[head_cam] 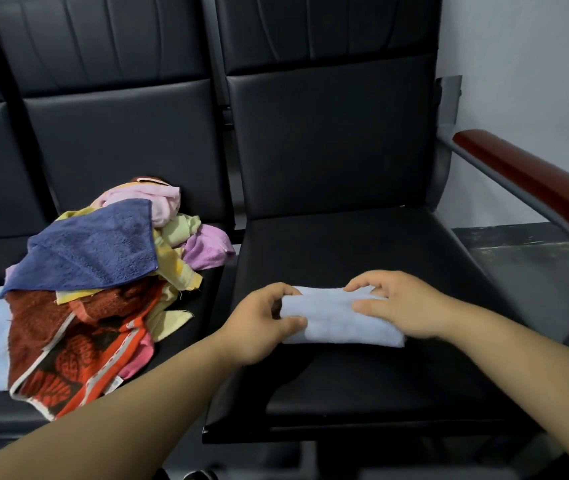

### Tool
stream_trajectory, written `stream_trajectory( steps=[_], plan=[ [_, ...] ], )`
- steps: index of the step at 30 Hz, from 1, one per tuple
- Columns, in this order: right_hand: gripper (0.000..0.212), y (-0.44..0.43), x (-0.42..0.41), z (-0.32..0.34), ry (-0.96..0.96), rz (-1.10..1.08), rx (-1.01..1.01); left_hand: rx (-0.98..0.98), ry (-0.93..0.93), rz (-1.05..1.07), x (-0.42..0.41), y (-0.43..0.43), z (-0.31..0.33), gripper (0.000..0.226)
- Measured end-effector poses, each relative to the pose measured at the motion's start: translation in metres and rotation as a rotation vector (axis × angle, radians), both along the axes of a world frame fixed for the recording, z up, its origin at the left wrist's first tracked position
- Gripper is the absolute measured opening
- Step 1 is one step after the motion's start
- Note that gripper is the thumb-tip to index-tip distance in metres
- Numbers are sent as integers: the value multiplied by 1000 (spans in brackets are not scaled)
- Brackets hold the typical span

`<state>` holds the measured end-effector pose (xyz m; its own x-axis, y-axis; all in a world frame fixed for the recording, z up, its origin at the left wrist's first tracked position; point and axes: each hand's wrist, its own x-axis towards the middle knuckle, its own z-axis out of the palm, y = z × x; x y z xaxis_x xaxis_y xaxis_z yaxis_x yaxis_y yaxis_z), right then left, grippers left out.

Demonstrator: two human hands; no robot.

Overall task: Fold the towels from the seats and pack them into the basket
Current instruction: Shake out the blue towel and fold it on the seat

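The left hand (262,323) pinches the left end of a pale blue terry towel (340,322), thumb on the near side and fingers curled over the far edge. The right hand (406,306) grips the other end the same way, its thumb lying on top and its fingertips hooked over the far edge. Between the two grips the towel is folded into a narrow, thick oblong. Its long axis runs straight across from left to right, so each hand has one short end and neither is nearer the middle. It lies flat on the front part of the black padded seat cushion (362,244) at the right end of the row, just inside the red-brown wooden armrest (535,188). On the next seat to the left, well apart from the oblong and on the left hand's side, sits a loose heap of coloured towels (96,271), with a dark blue one on top. No basket is in view, so which way the oblong must travel cannot be told. A further fold would likely bring one short end over to the other.
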<state>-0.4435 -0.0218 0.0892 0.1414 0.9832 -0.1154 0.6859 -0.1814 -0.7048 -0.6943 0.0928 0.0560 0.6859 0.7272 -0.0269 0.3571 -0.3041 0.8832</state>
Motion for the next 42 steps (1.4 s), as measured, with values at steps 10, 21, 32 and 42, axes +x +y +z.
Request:
stream_trajectory(
  steps=[10,21,32,42],
  plan=[
    [41,-3,16,-4,94,-63,-54,0,-27,173,11,9,-11,16],
    [19,19,19,-21,94,-217,-100,161,121,250,27,23,-15,30],
    [17,43,22,-31,-126,-359,-35,388,144,19,41,30,-16,28],
    [15,45,27,-13,-110,-254,-195,249,380,-122,44,47,-8,21]
  ],
)
